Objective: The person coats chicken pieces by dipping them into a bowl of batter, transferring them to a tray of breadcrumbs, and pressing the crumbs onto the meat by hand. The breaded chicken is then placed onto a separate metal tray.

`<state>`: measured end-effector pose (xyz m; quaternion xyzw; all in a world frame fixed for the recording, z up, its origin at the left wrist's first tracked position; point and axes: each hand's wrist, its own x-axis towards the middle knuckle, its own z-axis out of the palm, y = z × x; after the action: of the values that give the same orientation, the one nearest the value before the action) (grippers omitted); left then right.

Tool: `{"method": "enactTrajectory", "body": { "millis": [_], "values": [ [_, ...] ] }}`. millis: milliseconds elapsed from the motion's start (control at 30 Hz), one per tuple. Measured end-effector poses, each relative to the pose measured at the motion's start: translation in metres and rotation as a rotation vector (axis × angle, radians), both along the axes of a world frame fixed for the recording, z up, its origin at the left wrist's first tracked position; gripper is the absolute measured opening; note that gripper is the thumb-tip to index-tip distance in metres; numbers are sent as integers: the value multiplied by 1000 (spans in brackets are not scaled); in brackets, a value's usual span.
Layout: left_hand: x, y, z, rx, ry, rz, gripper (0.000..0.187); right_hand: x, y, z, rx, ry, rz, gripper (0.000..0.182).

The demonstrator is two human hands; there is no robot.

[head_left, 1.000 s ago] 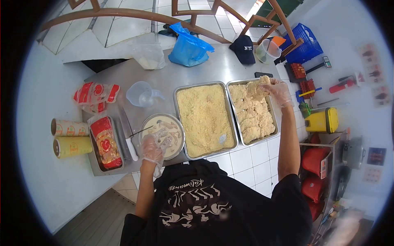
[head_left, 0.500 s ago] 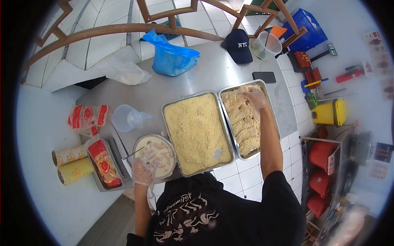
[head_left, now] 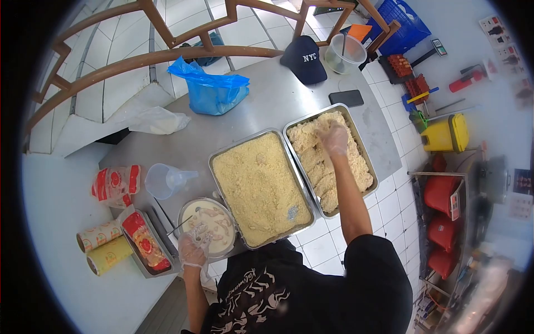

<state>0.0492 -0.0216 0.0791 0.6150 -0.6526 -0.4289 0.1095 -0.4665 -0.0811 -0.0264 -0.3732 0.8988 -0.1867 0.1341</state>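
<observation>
Where the right hand (head_left: 334, 140) rests, breaded pieces (head_left: 318, 167), pale gold, craggy

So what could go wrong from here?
1. The bowl sits near the table's near edge, with the left hand over it; a knock could slop batter out.
2. The coated pieces lie packed together under the right hand; pressing might rub coating off or stick them together.
3. The phone lies just beyond that tray; stray crumbs or a gloved brush could dirty it.
</observation>
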Motion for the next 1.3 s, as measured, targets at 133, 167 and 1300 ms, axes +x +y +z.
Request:
{"method": "enactTrajectory", "body": {
  "millis": [133,167,1300],
  "values": [
    [17,6,-15,7,-15,24,41,51,14,1,-182,133,113,38],
    [23,5,-24,-54,-200,-128,43,50,16,-36,-247,344,188,28],
    [58,-10,-96,-486,-425,-821,30,240,219,54,-334,-343,-169,43]
  ]
}}
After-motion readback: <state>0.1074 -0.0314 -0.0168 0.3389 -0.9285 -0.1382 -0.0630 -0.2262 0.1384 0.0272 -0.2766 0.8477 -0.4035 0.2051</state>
